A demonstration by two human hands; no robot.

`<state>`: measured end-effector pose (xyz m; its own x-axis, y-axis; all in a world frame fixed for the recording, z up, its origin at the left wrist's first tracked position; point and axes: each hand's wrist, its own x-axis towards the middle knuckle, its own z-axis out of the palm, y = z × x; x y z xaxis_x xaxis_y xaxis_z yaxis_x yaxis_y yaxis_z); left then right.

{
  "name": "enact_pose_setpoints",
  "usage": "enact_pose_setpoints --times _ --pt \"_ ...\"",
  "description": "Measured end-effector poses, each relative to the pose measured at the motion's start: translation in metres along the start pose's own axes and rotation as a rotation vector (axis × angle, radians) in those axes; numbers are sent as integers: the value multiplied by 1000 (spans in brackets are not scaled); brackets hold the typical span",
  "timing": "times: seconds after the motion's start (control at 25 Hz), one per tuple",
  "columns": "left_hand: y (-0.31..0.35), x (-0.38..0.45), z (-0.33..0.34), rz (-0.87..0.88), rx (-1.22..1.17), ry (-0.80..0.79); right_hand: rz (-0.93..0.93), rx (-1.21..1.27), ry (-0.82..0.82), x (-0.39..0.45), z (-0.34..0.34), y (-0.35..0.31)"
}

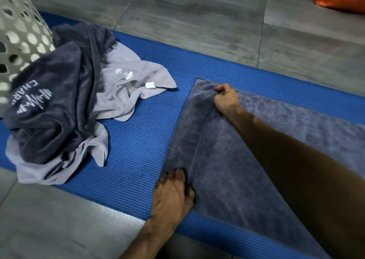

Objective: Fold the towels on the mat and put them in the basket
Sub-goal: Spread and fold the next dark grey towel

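While both hands pinch the gray towel (227, 160), left hand (171, 191), right hand (226, 98), basket (17, 31) cut off

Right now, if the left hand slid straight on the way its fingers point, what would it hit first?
The left hand grips the near edge of the spread grey towel, fingers pointing up the fold line. Going straight on, it would only ride over that towel; the first separate thing is probably the right hand pinching the far edge.

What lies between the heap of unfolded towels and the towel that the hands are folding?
Only bare blue mat, as the head view shows. The heap and the spread towel do not touch.
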<state>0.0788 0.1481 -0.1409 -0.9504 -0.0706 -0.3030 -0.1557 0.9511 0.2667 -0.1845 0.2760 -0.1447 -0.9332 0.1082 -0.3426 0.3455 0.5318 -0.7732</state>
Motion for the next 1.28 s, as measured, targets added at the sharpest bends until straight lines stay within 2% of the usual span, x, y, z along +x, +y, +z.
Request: enact_pose_setpoints --times 0.08,0.24,0.36,0.44,0.56,0.64,0.72,0.8,0.88,0.96,1.08,1.16,1.2,1.28 --pt "1 2 -2 -21 10 -6 36 122 -31 -5 -2 -9" --pt "2 7 -7 -47 -106 -9 322 561 -158 -7 -11 -26" --pt "-2 4 -7 -25 -132 -5 283 554 -132 -7 -13 -22" --pt "-4 4 -4 -17 -109 -19 204 422 -115 -8 -13 -20" --pt "-3 6 -3 66 -64 -45 102 185 -174 -3 -15 -18" --pt "-7 6 -6 53 -118 -26 -44 -137 -52 0 -14 -13" --pt "-15 8 -8 -5 -123 78 -229 -378 88 -1 -9 -7" --pt "-22 6 -8 -76 -116 135 -316 -478 2 -6 2 -1" --pt "-27 9 -9 -172 -247 59 -339 -672 -147 -11 9 2" --pt "-31 11 -11 -196 -245 40 -387 -829 -189 -21 7 3" --pt "-31 8 -5 93 54 183 -532 -884 -118 -54 -4 16" --pt "-32 2 8 330 135 191 -698 -877 -147 -87 -11 42" --pt "-34 0 14 406 165 200 -773 -906 -183 -104 -16 57" --pt "-43 -3 20 435 199 203 -827 -980 -214 -134 -29 82"
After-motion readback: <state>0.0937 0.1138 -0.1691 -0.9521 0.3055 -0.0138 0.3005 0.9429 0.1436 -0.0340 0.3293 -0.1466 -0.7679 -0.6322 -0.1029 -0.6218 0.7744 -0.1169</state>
